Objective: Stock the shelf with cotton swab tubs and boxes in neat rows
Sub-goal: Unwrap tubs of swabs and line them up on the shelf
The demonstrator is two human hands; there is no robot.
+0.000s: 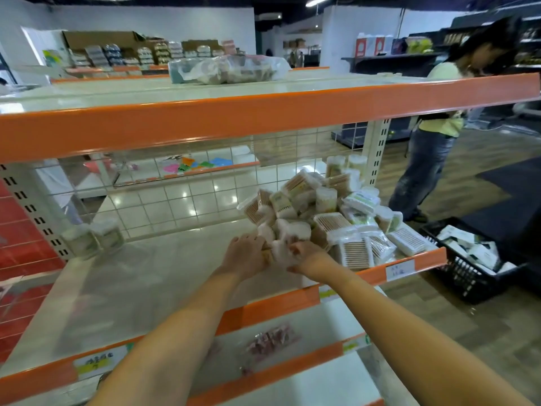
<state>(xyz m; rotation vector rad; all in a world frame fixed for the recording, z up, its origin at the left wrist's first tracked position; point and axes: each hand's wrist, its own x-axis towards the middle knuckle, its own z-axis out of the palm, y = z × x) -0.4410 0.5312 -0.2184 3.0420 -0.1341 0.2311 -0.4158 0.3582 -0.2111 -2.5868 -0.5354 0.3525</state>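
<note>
head view: both hands, left hand [244,253] and right hand [306,254], are close together, curled round white plastic-wrapped cotton swab packs [288,237] at the near edge of a jumbled heap [336,212] on the pale orange-edged shelf [152,276]. sorting looks under way; next, carry them left toward two clear round tubs [92,235] and line them up.

Motion blur smears the left hand [244,253], the right hand [304,254] and the white packs [285,240] between them, so the grip of the fingers cannot be told. The price label [400,270] is too small to read. The two tubs [93,237] at the far left are blurred, and the black basket [465,278] is partly hidden behind the shelf [421,260].
</note>
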